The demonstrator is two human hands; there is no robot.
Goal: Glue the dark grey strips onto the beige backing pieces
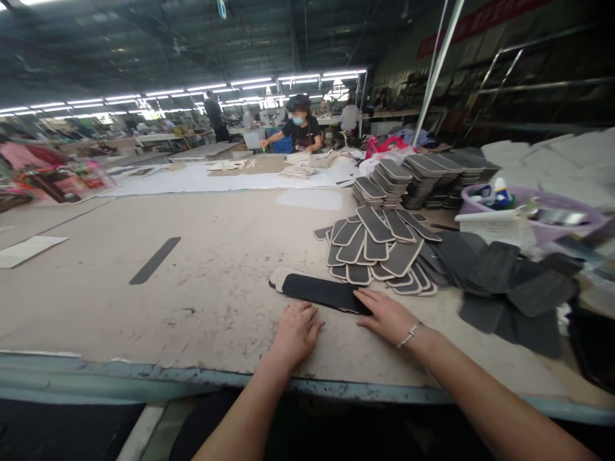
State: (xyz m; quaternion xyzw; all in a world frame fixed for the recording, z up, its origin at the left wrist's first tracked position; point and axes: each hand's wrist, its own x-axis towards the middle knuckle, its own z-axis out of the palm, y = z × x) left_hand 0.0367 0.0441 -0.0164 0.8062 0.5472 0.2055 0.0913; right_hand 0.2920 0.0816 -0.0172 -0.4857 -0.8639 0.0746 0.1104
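Observation:
A black elongated panel with rounded ends (319,289) lies on the table in front of me, on top of a beige-edged piece (277,278) that shows at its left end. My right hand (388,315) rests at the panel's right end, fingers stretched over it and thumb apart at the near edge. Close to the panel's near edge is my left hand (298,330), its fingers loosely bent and the thumb apart, with nothing visible in it. Just beyond my right hand spreads a loose pile of grey panels with beige borders (368,243).
Behind the pile stand stacks of similar panels (425,176). Dark grey pieces (500,272) lie at the right, below a purple basket (571,218). A single grey strip (155,260) lies on the left of the table (230,230). Across the table, a masked co-worker (306,131) handles light pieces.

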